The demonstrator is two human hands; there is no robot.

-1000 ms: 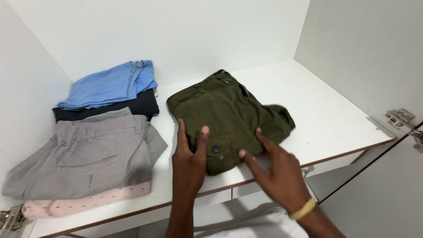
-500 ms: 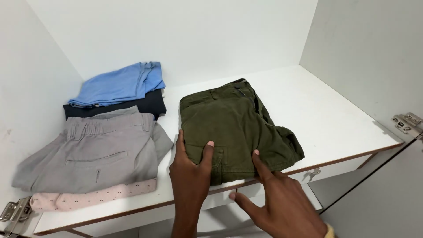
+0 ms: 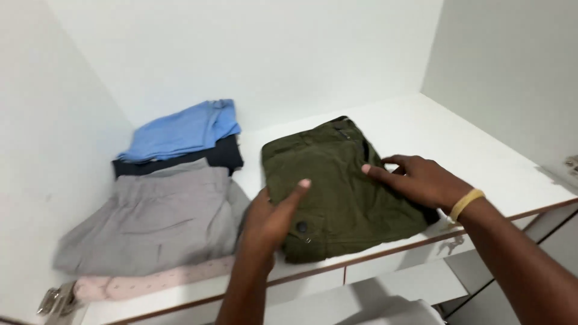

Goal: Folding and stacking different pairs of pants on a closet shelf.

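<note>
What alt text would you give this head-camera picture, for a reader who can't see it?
Two bare hands rest on folded olive-green trousers on a white cupboard shelf: the left hand at their near left edge, the right hand flat on their right side. To the left lie folded grey, pink, dark and blue garments.
</note>
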